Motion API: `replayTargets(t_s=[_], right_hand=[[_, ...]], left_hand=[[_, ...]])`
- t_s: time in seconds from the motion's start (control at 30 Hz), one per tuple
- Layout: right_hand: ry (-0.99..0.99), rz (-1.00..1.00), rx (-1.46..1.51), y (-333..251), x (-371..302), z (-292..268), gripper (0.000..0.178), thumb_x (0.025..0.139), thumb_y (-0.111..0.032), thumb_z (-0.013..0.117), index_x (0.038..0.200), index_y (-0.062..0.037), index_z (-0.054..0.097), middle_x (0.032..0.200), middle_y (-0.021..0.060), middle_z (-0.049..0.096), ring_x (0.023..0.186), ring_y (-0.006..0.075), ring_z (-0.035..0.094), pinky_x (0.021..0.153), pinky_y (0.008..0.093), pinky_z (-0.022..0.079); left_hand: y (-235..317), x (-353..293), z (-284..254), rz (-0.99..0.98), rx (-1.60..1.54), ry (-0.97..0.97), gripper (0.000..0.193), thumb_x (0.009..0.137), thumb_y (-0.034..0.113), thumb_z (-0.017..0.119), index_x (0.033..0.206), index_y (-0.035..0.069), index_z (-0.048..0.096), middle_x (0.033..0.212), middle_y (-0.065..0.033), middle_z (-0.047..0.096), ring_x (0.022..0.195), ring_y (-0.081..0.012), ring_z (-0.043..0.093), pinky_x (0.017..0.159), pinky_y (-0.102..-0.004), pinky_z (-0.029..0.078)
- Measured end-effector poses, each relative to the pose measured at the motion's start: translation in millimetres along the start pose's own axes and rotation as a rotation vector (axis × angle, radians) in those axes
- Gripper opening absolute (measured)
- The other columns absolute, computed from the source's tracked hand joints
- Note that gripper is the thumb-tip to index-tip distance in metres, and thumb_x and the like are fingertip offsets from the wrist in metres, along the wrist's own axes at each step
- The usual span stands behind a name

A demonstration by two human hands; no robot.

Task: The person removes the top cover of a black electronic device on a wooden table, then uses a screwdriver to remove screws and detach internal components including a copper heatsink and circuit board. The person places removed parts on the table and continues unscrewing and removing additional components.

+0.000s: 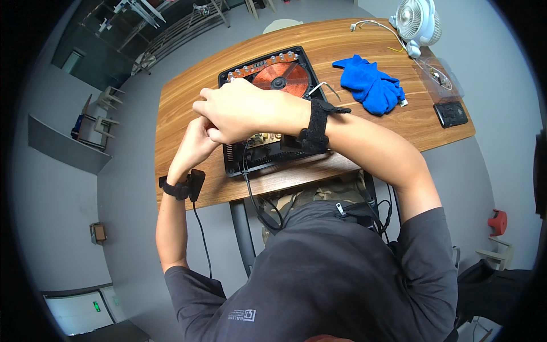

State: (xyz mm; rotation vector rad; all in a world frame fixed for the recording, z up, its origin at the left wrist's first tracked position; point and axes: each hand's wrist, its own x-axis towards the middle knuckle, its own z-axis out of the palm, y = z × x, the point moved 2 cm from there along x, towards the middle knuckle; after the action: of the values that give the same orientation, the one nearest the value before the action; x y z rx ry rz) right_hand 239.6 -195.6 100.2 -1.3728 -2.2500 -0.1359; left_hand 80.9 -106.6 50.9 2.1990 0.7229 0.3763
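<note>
In front of me on the table lies an opened induction cooker, its black housing (305,62) showing a round copper coil (290,77). A strip of circuit board with small lamps (262,64) runs along its far edge, and part of another board (263,139) shows below my right wrist. My right hand (239,108) reaches across the cooker's left side with fingers curled. Tucked against it from below is my left hand (199,139), its fingers closed. The two hands touch; whatever is between their fingers is hidden.
A crumpled blue cloth (370,84) lies right of the cooker. Farther right are a white fan (416,25), a clear plastic tray (441,80) with small parts and a black flat device (450,114). A black cable (249,188) hangs over the table's near edge.
</note>
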Motion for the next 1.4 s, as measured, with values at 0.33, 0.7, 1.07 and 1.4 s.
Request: replayTargets(t_s=[0.33,0.7,1.07,1.4], right_hand=[[-0.09,0.063,-0.035,13.1,10.0,5.7,0.042,0.084,-0.036,0.07,0.106,-0.0002,0.065,0.091,0.018,0.072,0.08,0.0352,0.074,0.07,0.0441,0.059],[-0.09,0.087,0.018,14.6,11.1,5.1,0.043,0.083,-0.035,0.072,0.105,0.0009,0.063,0.098,0.0191,0.07,0.087,0.0364,0.073,0.074,0.0453,0.059],[-0.111,0.069,0.123,16.1,14.3,12.2,0.041,0.087,-0.031,0.072,0.104,0.0036,0.06,0.1,0.0212,0.068,0.087,0.0367,0.072,0.074,0.0442,0.058],[-0.126,0.18,0.446,23.3,18.1,11.2,0.043,0.094,-0.028,0.071,0.108,0.009,0.053,0.097,0.0252,0.067,0.094,0.0405,0.07,0.079,0.0455,0.056]], left_hand=[[23.3,1.0,10.5,-0.036,0.24,0.094,0.026,0.085,0.016,0.082,0.099,-0.004,0.072,0.09,-0.0081,0.076,0.085,-0.0134,0.069,0.074,-0.0313,0.055],[9.4,-1.0,7.2,-0.016,-0.029,0.012,0.023,0.086,0.011,0.081,0.1,-0.004,0.07,0.09,-0.0078,0.075,0.085,-0.0119,0.07,0.078,-0.0306,0.056],[18.9,-5.5,3.8,-0.025,0.086,0.026,0.018,0.085,0.007,0.079,0.099,-0.003,0.074,0.088,-0.006,0.076,0.084,-0.0104,0.068,0.079,-0.03,0.055],[4.2,1.2,-0.9,-0.061,0.107,0.102,0.016,0.088,0.01,0.077,0.097,-0.002,0.077,0.09,-0.0086,0.078,0.087,-0.0135,0.072,0.082,-0.0304,0.056]])
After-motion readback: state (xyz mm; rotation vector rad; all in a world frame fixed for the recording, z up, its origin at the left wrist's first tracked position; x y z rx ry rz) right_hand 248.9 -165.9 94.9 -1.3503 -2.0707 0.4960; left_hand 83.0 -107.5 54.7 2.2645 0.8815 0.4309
